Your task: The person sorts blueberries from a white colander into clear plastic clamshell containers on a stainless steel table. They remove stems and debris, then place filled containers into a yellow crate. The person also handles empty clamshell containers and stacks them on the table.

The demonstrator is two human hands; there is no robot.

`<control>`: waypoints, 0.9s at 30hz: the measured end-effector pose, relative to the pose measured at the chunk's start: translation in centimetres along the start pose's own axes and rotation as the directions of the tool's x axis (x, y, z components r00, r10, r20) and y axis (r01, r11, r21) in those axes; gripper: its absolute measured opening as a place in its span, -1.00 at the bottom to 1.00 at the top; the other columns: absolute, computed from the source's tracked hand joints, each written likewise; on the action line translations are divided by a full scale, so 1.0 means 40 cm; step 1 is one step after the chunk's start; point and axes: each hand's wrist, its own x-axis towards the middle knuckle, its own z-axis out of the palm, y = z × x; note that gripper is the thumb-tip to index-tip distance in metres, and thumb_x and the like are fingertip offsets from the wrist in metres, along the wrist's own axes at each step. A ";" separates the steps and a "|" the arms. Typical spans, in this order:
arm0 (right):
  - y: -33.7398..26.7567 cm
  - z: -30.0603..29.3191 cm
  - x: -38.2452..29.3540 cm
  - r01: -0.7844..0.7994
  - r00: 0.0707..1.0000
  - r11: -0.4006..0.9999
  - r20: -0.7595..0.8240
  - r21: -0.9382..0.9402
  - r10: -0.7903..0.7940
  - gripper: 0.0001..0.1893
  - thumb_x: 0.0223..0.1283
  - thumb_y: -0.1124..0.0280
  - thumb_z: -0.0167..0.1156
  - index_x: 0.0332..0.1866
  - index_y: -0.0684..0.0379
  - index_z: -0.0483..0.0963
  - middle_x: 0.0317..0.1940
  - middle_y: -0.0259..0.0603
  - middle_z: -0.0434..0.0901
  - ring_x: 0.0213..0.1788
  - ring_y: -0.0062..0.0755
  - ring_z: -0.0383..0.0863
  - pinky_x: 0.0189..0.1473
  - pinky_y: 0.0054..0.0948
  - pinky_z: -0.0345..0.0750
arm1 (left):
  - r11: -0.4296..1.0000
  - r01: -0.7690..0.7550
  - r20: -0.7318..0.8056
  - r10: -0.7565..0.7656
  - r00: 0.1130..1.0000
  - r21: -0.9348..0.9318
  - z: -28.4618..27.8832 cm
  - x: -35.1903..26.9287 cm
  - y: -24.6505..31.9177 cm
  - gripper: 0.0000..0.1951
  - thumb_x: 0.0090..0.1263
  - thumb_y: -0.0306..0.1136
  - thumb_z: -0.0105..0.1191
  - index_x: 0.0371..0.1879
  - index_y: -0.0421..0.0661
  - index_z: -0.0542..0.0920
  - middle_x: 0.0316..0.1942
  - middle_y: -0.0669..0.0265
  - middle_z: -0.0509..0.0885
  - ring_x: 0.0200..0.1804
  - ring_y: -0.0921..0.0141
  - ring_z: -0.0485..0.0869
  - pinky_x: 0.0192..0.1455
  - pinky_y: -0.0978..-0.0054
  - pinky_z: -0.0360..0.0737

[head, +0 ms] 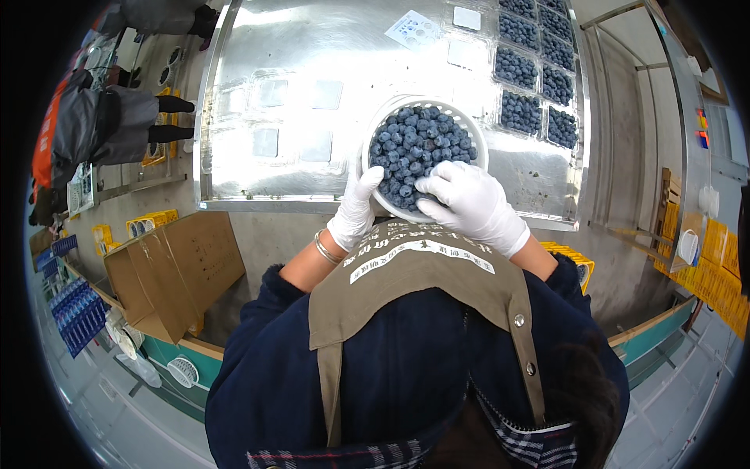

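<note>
A round white plastic basket (481, 140) heaped with blueberries (419, 140) stands at the near edge of the metal table, close to my apron. My left hand (358, 202), in a white glove, grips the basket's left side with the thumb over the rim and the other fingers hidden behind the wall. Over the near right part of the fruit is my gloved right hand (471, 202). Its bent fingers touch the berries, and whether any is pinched between them is not clear.
Clear plastic punnets (518, 111) full of blueberries line the metal table's (281, 193) right side. Other punnets (316, 143) with pale pads lie at left, near a printed card (413, 29). A cardboard box (176, 269) stands at lower left; another person (117, 123) is beyond.
</note>
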 end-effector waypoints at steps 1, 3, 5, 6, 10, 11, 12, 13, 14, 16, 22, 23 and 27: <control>0.007 -0.002 -0.006 -0.016 1.000 0.999 -0.025 0.031 0.017 -0.79 0.20 0.31 0.40 -0.10 0.10 0.68 -0.27 -0.27 0.65 -0.19 -0.24 0.72 -0.14 -0.31 0.66 | 1.000 0.007 -0.013 -0.007 1.000 -0.007 -0.004 0.001 -0.003 -0.19 0.45 -0.01 0.20 0.55 -0.20 0.23 0.40 0.04 0.51 0.35 0.23 0.60 0.38 0.18 0.63; 0.023 -0.007 -0.017 -0.044 0.996 0.995 -0.070 0.094 0.051 -0.83 0.22 0.32 0.36 -0.13 0.09 0.67 -0.25 -0.29 0.66 -0.14 -0.26 0.72 -0.09 -0.31 0.66 | 0.999 0.020 -0.039 -0.021 0.999 -0.025 -0.012 0.001 -0.008 -0.20 0.44 -0.02 0.21 0.54 -0.20 0.23 0.39 0.05 0.51 0.35 0.24 0.60 0.38 0.18 0.63; 0.027 -0.030 -0.020 -0.043 0.968 0.975 -0.234 0.218 0.095 -0.77 0.15 0.44 0.45 -0.07 0.11 0.68 -0.21 -0.25 0.73 -0.13 -0.23 0.74 -0.06 -0.33 0.69 | 0.997 0.033 -0.031 -0.035 0.999 -0.066 -0.010 -0.006 -0.002 -0.17 0.42 -0.02 0.23 0.56 -0.19 0.21 0.41 0.04 0.47 0.40 0.20 0.53 0.45 0.12 0.56; 0.053 -0.040 -0.026 -0.043 0.949 0.977 -0.298 0.208 0.105 -0.75 0.18 0.44 0.45 -0.03 0.15 0.67 -0.16 -0.21 0.73 -0.11 -0.28 0.75 -0.05 -0.34 0.68 | 0.998 0.018 -0.053 -0.021 0.998 -0.067 0.008 -0.013 0.010 -0.17 0.42 -0.02 0.23 0.56 -0.19 0.20 0.42 0.03 0.46 0.43 0.19 0.50 0.46 0.10 0.54; 0.177 -0.017 -0.070 -0.441 0.795 0.768 -0.195 0.464 0.574 -0.46 0.38 0.24 0.38 0.35 0.30 0.48 0.15 -0.01 0.64 -0.08 -0.44 0.71 -0.02 -0.45 0.65 | 0.997 0.022 -0.035 -0.025 0.999 -0.080 -0.044 -0.019 -0.035 -0.02 0.36 -0.07 0.31 0.63 -0.17 0.02 0.53 0.03 0.28 0.55 0.21 0.30 0.57 0.17 0.35; 0.174 -0.009 -0.083 -0.520 0.788 0.675 -0.010 0.523 0.615 -0.39 0.42 0.17 0.34 0.43 0.30 0.40 0.13 -0.05 0.64 -0.12 -0.46 0.71 -0.10 -0.51 0.65 | 0.998 0.021 -0.042 -0.024 0.999 -0.062 -0.069 -0.016 -0.054 0.02 0.37 -0.08 0.31 0.65 -0.17 -0.07 0.58 0.02 0.19 0.59 0.22 0.20 0.61 0.20 0.25; 0.168 -0.005 -0.096 -0.612 0.753 0.576 0.177 0.541 0.634 -0.32 0.45 0.10 0.30 0.50 0.30 0.32 0.11 -0.08 0.65 -0.16 -0.47 0.72 -0.18 -0.56 0.64 | 0.999 0.022 -0.048 -0.024 0.999 -0.046 -0.090 -0.015 -0.072 0.07 0.38 -0.09 0.32 0.67 -0.17 -0.16 0.63 0.01 0.09 0.63 0.23 0.10 0.65 0.22 0.15; 0.145 0.014 -0.114 -0.649 0.717 0.461 0.282 0.606 0.638 -0.31 0.49 0.08 0.24 0.54 0.27 0.27 0.12 -0.09 0.64 -0.21 -0.46 0.72 -0.25 -0.55 0.65 | 0.999 0.026 -0.048 -0.027 0.998 -0.031 -0.111 -0.010 -0.090 0.12 0.39 -0.11 0.32 0.69 -0.18 -0.24 0.67 0.00 -0.01 0.68 0.23 0.00 0.68 0.24 0.04; 0.124 0.037 -0.136 -0.680 0.674 0.332 0.379 0.654 0.634 -0.31 0.53 0.06 0.18 0.58 0.25 0.21 0.12 -0.09 0.63 -0.26 -0.45 0.73 -0.33 -0.54 0.66 | 0.999 0.020 -0.011 -0.020 1.000 0.032 -0.081 -0.018 -0.043 0.14 0.39 -0.11 0.32 0.69 -0.18 -0.28 0.68 0.00 -0.03 0.68 0.22 -0.01 0.68 0.24 0.03; 0.111 0.101 -0.154 -0.639 0.651 0.175 0.405 0.749 0.643 -0.35 0.61 0.08 0.06 0.61 0.21 0.14 0.15 -0.08 0.62 -0.36 -0.42 0.71 -0.45 -0.50 0.66 | 0.992 0.041 -0.033 -0.037 0.999 0.120 -0.052 -0.042 0.003 0.16 0.38 -0.04 0.33 0.70 -0.16 -0.28 0.68 0.04 -0.03 0.67 0.21 0.02 0.68 0.22 0.05; 0.078 0.131 -0.121 -0.455 0.688 0.038 0.324 0.890 0.650 -0.45 0.68 0.14 -0.06 0.57 0.21 0.17 0.12 -0.05 0.57 -0.48 -0.40 0.68 -0.54 -0.47 0.65 | 0.950 0.007 0.048 -0.023 0.999 0.311 -0.093 -0.060 0.030 0.16 0.44 0.04 0.26 0.69 -0.18 -0.34 0.72 0.05 -0.14 0.72 0.20 -0.16 0.71 0.19 -0.08; 0.074 0.130 -0.114 -0.442 0.699 0.033 0.320 0.897 0.640 -0.48 0.67 0.12 -0.05 0.53 0.21 0.21 0.05 -0.06 0.60 -0.48 -0.42 0.68 -0.58 -0.49 0.63 | 0.956 -0.029 0.080 0.005 0.997 0.291 -0.112 -0.068 0.038 0.20 0.39 0.09 0.31 0.70 -0.18 -0.31 0.72 0.04 -0.14 0.72 0.17 -0.15 0.72 0.18 -0.12; 0.028 0.113 -0.104 -0.381 0.646 -0.009 0.273 0.925 0.713 -0.50 0.66 0.12 -0.05 0.48 0.22 0.25 -0.11 -0.11 0.64 -0.47 -0.44 0.67 -0.61 -0.51 0.60 | 0.185 -0.246 0.227 0.117 0.967 0.952 -0.290 -0.068 0.235 0.23 0.17 0.34 0.38 0.68 -0.13 0.02 0.63 -0.32 0.03 0.68 -0.17 -0.01 0.70 0.06 0.00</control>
